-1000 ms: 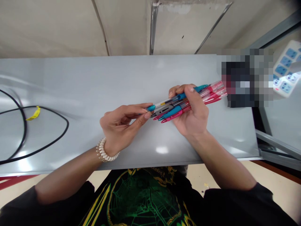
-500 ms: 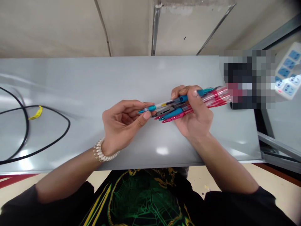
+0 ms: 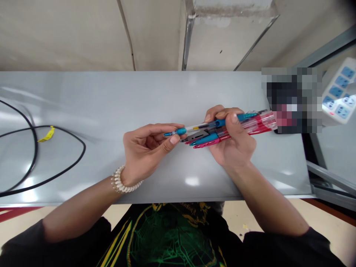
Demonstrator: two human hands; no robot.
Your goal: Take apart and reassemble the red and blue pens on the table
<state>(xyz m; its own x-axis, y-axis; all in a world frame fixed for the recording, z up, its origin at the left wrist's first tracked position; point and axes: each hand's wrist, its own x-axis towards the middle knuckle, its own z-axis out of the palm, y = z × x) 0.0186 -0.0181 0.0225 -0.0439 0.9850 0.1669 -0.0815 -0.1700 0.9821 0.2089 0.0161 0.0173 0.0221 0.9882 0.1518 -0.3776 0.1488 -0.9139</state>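
My right hand (image 3: 236,139) is wrapped round a bundle of several pens (image 3: 205,139), with blue, pink, grey and clear barrels. The clear and red ends of the bundle (image 3: 261,121) stick out to the right of it. Between the thumb and fingers of my left hand (image 3: 151,146) is the blue tip of a clear pen (image 3: 181,131), which lies along the top of the bundle. Both hands are above the grey table (image 3: 139,96). My right fingers partly cover the barrels.
A black cable (image 3: 83,148) with a yellow tag (image 3: 46,135) loops over the table's left part. Dark, pixelated items lie at the right end, beside a white power strip (image 3: 340,91) with blue sockets. A pale wall rises behind the table.
The whole view has shifted slightly, so hands and table sit a little lower in it. Both hands keep their grips, and the pens look much the same.
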